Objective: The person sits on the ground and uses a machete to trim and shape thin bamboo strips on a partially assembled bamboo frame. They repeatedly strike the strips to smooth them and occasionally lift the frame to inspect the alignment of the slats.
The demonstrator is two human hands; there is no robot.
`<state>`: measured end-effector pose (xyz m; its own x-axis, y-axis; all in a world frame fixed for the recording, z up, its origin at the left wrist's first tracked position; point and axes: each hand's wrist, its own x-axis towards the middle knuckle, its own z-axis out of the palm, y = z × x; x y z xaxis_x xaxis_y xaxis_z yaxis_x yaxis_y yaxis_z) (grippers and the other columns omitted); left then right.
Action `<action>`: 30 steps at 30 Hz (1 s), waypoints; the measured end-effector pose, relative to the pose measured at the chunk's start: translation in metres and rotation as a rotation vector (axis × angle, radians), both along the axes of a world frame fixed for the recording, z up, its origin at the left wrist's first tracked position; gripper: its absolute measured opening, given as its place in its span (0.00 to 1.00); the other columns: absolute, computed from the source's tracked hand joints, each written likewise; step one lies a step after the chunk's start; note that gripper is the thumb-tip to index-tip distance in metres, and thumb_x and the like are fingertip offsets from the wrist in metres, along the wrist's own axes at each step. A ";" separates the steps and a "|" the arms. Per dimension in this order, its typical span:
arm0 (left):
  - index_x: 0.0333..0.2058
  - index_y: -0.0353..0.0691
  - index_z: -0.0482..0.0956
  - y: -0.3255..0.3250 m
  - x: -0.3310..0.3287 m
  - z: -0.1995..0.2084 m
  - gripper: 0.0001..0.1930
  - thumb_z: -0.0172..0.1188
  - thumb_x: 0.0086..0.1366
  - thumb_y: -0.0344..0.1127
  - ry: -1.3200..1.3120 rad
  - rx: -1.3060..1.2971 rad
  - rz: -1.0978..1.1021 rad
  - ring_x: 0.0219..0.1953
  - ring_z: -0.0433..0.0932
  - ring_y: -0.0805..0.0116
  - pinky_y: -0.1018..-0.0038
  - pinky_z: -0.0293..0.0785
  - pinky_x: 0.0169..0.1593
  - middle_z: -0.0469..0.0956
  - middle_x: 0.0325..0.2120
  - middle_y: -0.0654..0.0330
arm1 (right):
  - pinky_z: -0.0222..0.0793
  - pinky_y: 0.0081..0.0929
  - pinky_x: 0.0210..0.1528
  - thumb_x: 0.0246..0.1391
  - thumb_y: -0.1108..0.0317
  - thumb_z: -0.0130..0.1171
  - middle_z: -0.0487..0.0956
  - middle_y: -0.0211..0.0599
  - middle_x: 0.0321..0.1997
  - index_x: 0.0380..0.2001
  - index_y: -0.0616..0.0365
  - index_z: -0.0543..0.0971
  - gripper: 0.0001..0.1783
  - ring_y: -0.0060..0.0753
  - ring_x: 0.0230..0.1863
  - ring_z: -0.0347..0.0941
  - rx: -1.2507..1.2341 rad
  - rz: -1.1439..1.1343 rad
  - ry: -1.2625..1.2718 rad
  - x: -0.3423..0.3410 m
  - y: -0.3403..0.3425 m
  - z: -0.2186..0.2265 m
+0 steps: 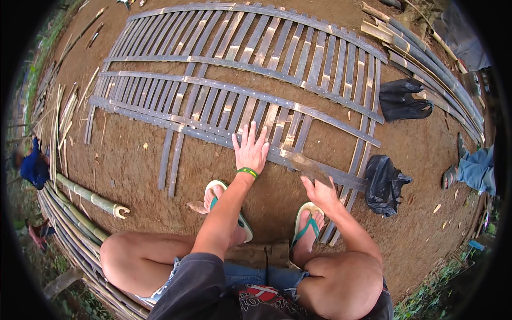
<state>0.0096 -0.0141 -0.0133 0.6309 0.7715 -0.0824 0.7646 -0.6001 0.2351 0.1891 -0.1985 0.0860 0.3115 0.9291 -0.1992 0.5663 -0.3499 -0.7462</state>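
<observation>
My left hand point(250, 153), with a green and yellow band at its wrist, lies with fingers spread on the near rail of a slatted bamboo panel point(229, 90). Dark split strips with nail-like dots along them form the panel's long rails, and short slats cross between them. To the right, my right hand point(321, 194) is closed round the near end of a flat brown tool point(309, 169). Its far end lies over the near rail. Whether it is wood or a worn blade, I cannot tell.
Two black plastic bags point(385, 185) point(404, 100) lie at the panel's right end. Bamboo poles point(90, 197) are stacked at the left, more split bamboo point(426, 50) at the far right. Other people point(472, 169) are at both sides. My sandalled feet point(309, 224) rest on bare soil.
</observation>
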 end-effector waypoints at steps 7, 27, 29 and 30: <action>0.74 0.60 0.62 0.005 0.001 0.002 0.30 0.50 0.76 0.48 -0.004 -0.015 0.000 0.78 0.51 0.52 0.36 0.41 0.76 0.51 0.78 0.57 | 0.79 0.58 0.39 0.69 0.52 0.57 0.83 0.62 0.32 0.58 0.62 0.74 0.26 0.70 0.36 0.81 -0.177 0.098 -0.120 0.016 0.011 -0.019; 0.73 0.60 0.64 0.055 -0.024 0.003 0.29 0.49 0.75 0.46 0.012 0.044 -0.169 0.79 0.52 0.56 0.43 0.42 0.78 0.53 0.78 0.62 | 0.79 0.53 0.33 0.67 0.57 0.60 0.82 0.59 0.27 0.56 0.62 0.74 0.23 0.68 0.33 0.82 0.058 -0.061 0.016 -0.024 0.000 -0.004; 0.74 0.60 0.64 0.055 -0.021 0.004 0.29 0.49 0.76 0.46 0.021 0.022 -0.183 0.79 0.51 0.56 0.43 0.40 0.78 0.53 0.78 0.62 | 0.79 0.53 0.34 0.68 0.57 0.60 0.82 0.60 0.28 0.57 0.64 0.74 0.24 0.69 0.34 0.82 -0.183 0.018 -0.087 -0.022 0.006 -0.032; 0.74 0.60 0.63 0.055 -0.021 0.005 0.29 0.49 0.76 0.47 0.025 0.011 -0.186 0.79 0.51 0.56 0.43 0.40 0.78 0.53 0.78 0.62 | 0.79 0.53 0.34 0.68 0.57 0.60 0.83 0.61 0.28 0.57 0.65 0.74 0.24 0.68 0.33 0.82 -0.226 0.031 -0.107 -0.016 0.008 -0.033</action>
<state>-0.0110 0.0409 -0.0087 0.7606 0.6427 -0.0917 0.6457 -0.7342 0.2099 0.1736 -0.1910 0.0535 0.3144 0.8740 -0.3705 0.6510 -0.4825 -0.5860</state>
